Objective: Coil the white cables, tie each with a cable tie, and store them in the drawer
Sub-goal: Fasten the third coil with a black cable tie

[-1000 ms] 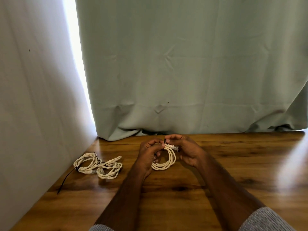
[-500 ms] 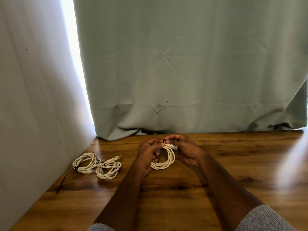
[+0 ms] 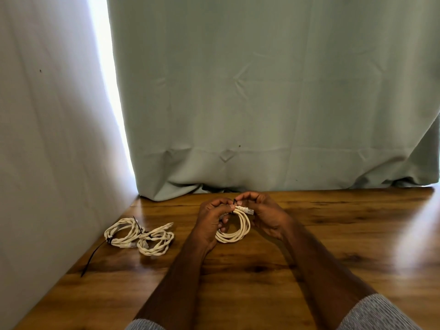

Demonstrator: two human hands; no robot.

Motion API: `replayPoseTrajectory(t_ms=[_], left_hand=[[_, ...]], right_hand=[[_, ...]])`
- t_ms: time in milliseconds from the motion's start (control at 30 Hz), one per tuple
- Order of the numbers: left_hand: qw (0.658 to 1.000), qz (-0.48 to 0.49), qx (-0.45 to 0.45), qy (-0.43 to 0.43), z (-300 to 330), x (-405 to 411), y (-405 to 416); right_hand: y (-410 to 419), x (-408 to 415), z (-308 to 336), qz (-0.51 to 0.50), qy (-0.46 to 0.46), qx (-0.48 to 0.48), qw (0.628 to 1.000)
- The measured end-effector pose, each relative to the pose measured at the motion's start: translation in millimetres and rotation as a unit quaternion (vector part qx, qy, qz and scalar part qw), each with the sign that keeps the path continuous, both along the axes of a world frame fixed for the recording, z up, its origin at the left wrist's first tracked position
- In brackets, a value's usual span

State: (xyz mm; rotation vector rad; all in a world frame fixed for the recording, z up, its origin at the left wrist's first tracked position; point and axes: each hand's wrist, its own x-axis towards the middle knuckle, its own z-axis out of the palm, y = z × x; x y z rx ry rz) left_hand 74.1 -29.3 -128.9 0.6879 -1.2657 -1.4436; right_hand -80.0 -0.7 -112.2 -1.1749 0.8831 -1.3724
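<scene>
hands: 2, both pinching held coil (image 3: 234, 228) | tied coils (image 3: 139, 235) on table: 2

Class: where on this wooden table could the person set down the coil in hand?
Bare wood lies right of the right hand, and between the forearms. Crowded: left, where two tied coils lie by the white wall.

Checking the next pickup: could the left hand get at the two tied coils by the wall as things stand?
Probably yes, once freed. The two tied coils lie open on the table, nothing between, but the left hand grips the held coil.
</scene>
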Motion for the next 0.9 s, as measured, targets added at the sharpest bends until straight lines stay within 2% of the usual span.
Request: replayPoseTrajectory(t_ms=[633,900], left_hand=[[1.000,0.006,0.003,-0.018,-0.9,0.4,-2.0],[1.000,0.010,0.007,-0.023,-1.4,0.5,-2.9]], right_hand=[[-3.3,0.8,-0.7,-0.005,0.014,-0.001,1.000],[-5.8,0.1,0.7,-0.008,-0.018,-0.013,1.000]])
